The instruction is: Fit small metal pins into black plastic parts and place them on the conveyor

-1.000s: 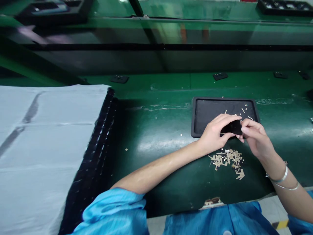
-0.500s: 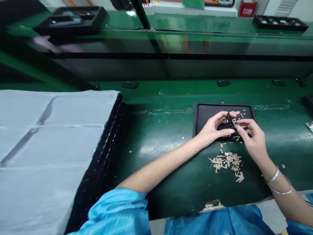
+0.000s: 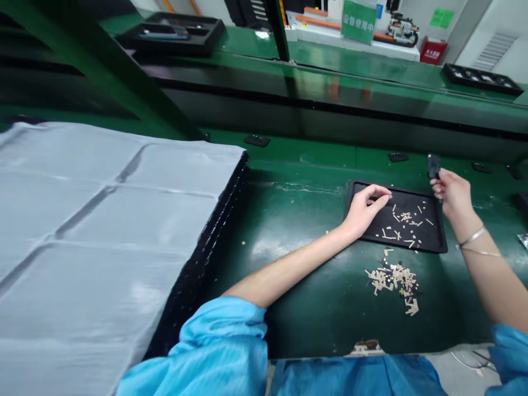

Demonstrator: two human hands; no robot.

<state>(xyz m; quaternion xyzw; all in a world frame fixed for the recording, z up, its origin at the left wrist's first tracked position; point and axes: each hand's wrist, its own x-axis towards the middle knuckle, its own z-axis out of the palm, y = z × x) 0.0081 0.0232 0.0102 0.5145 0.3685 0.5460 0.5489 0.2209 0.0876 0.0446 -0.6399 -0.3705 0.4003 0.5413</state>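
Observation:
My right hand [image 3: 454, 193] is raised past the tray's far right corner, gripping a small flat black part [image 3: 434, 165] between thumb and fingers. Over the left side of the black tray [image 3: 355, 190], my left hand [image 3: 365, 209] has its fingers curled and its thumb and fingertips drawn together. Whatever may be in that pinch is too small to make out. Thin pale strips and tiny squares [image 3: 406, 217] lie scattered inside the tray. In front of it, a loose pile of similar pale scraps [image 3: 394, 278] sits on the green table [image 3: 313, 308].
Several black parts, such as one [image 3: 398, 157] behind the tray, lie along the table's back. On the left stands a stack covered with a grey-white sheet [image 3: 124, 264]. A raised green shelf [image 3: 330, 66] runs behind, bearing a black box [image 3: 173, 33].
My hands have come apart. The right one has moved up and right with the black part, while the left stays over the tray. The camera view has shifted and tilted.

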